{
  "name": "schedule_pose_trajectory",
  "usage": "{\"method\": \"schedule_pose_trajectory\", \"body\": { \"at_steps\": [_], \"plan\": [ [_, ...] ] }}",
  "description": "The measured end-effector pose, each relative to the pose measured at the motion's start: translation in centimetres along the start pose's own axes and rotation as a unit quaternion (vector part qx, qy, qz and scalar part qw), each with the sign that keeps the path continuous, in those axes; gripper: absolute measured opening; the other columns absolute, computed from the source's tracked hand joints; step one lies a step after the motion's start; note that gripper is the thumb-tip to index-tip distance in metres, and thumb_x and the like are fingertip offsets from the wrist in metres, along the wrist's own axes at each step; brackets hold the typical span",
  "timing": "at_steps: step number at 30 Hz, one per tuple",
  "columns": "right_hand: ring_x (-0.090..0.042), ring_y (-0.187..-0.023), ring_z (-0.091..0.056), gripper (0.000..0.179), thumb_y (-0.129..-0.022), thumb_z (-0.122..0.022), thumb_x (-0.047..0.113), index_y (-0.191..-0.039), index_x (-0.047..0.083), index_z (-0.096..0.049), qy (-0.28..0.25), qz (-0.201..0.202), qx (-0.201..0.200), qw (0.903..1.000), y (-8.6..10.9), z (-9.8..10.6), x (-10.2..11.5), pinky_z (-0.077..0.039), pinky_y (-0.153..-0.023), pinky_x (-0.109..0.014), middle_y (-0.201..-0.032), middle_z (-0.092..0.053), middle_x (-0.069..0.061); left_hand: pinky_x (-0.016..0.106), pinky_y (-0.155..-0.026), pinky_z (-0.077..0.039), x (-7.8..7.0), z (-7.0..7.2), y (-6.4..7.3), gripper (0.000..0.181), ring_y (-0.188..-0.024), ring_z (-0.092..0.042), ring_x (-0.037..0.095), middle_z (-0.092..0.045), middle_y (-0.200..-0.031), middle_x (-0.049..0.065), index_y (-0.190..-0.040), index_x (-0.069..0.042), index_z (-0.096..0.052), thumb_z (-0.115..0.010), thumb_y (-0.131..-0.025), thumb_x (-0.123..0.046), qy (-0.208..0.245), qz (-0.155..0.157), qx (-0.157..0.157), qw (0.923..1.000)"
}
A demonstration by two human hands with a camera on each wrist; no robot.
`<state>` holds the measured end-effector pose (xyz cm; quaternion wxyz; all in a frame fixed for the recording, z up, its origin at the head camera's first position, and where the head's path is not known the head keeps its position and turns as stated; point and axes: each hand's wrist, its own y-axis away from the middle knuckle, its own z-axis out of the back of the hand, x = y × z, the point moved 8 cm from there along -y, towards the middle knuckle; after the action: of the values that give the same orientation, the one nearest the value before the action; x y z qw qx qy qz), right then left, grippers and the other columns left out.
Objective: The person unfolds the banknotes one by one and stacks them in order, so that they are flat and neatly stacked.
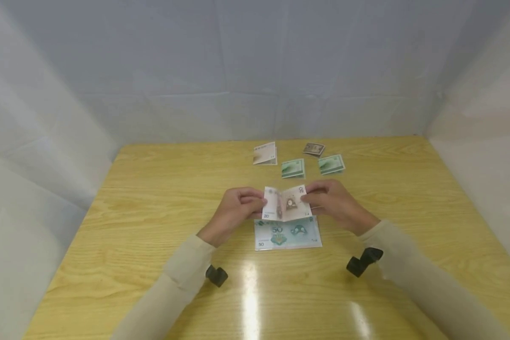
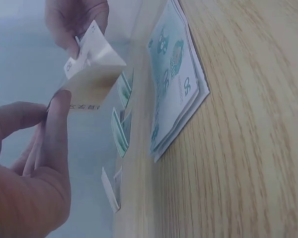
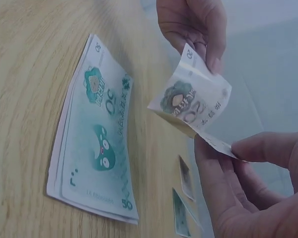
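Both hands hold a creased play banknote (image 1: 292, 203) marked 20, its middle bent along a fold. My left hand (image 1: 237, 208) pinches its left end between thumb and fingers, and my right hand (image 1: 333, 203) pinches the right end. Just below it on the table lies a stack of flat notes (image 1: 286, 236), a teal 50 with a cartoon face on top. In the right wrist view, the stack (image 3: 99, 139) shows several layered edges. The left wrist view shows the held note (image 2: 92, 74) raised above the table, bowed between the hands.
Beyond the hands stand folded notes: a pale brown one (image 1: 265, 154), two green ones (image 1: 293, 168) (image 1: 331, 164), and a small dark brown one (image 1: 314, 149). The wooden table (image 1: 153, 198) ends at a pale cloth backdrop (image 1: 255, 113). Black wrist cameras (image 1: 216, 275) sit on both sleeves.
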<state>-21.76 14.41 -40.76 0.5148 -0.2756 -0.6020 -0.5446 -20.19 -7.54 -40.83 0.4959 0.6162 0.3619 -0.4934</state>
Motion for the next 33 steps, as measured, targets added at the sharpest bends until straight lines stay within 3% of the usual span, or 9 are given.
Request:
{"method": "schedule_pose_trajectory", "body": {
  "at_steps": [8, 14, 20, 27, 33],
  "plan": [
    [-0.026, -0.099, -0.069, 0.030, -0.097, -0.065, 0.008, -0.122, -0.009, -0.058, 0.052, -0.004, 0.003, 0.9986, 0.8, 1.1, -0.5, -0.061, -0.087, -0.036, -0.121, -0.063, -0.023, 0.040, -0.084, -0.062, 0.6, 0.8, 0.6, 0.020, -0.086, -0.073, 0.025, -0.072, -0.103, 0.020, -0.111, 0.007, -0.065, -0.069, -0.092, 0.001, -0.027, 0.017, -0.019, 0.9993],
    [-0.024, -0.095, -0.069, 0.035, -0.096, -0.068, 0.008, -0.124, -0.010, -0.057, 0.084, -0.021, 0.003, 0.9962, 1.0, 1.8, -1.2, -0.062, -0.084, -0.034, -0.115, -0.065, -0.022, 0.046, -0.084, -0.062, 1.3, 1.1, 1.1, 0.018, -0.078, -0.072, 0.026, -0.072, -0.097, 0.023, -0.106, 0.010, -0.063, -0.070, -0.091, 0.004, -0.039, 0.039, -0.015, 0.9984],
    [-0.022, -0.087, -0.070, 0.031, -0.092, -0.074, 0.010, -0.115, -0.007, -0.064, 0.111, -0.031, 0.008, 0.9933, 1.0, 1.9, -1.9, -0.062, -0.080, -0.035, -0.108, -0.069, -0.018, 0.041, -0.078, -0.064, 2.4, 1.5, 1.3, 0.018, -0.076, -0.072, 0.026, -0.074, -0.092, 0.018, -0.105, 0.008, -0.065, -0.072, -0.088, 0.005, -0.069, 0.059, -0.016, 0.9958],
    [-0.021, -0.075, -0.070, 0.022, -0.088, -0.079, 0.009, -0.101, -0.005, -0.067, 0.136, -0.011, 0.020, 0.9904, 1.0, 1.5, -2.7, -0.063, -0.072, -0.034, -0.092, -0.070, -0.014, 0.036, -0.073, -0.064, 3.1, 1.6, 1.3, 0.014, -0.076, -0.073, 0.026, -0.074, -0.090, 0.016, -0.102, 0.007, -0.068, -0.072, -0.089, 0.004, -0.109, 0.055, -0.003, 0.9925],
    [-0.020, -0.069, -0.069, 0.018, -0.088, -0.078, 0.005, -0.096, -0.006, -0.067, 0.164, 0.003, 0.027, 0.9861, 0.9, 0.9, -3.0, -0.063, -0.067, -0.033, -0.084, -0.070, -0.014, 0.033, -0.069, -0.064, 3.2, 1.3, 1.4, 0.011, -0.075, -0.073, 0.023, -0.073, -0.087, 0.012, -0.096, 0.004, -0.070, -0.075, -0.088, 0.000, -0.167, 0.048, 0.008, 0.9847]
  ]
}}
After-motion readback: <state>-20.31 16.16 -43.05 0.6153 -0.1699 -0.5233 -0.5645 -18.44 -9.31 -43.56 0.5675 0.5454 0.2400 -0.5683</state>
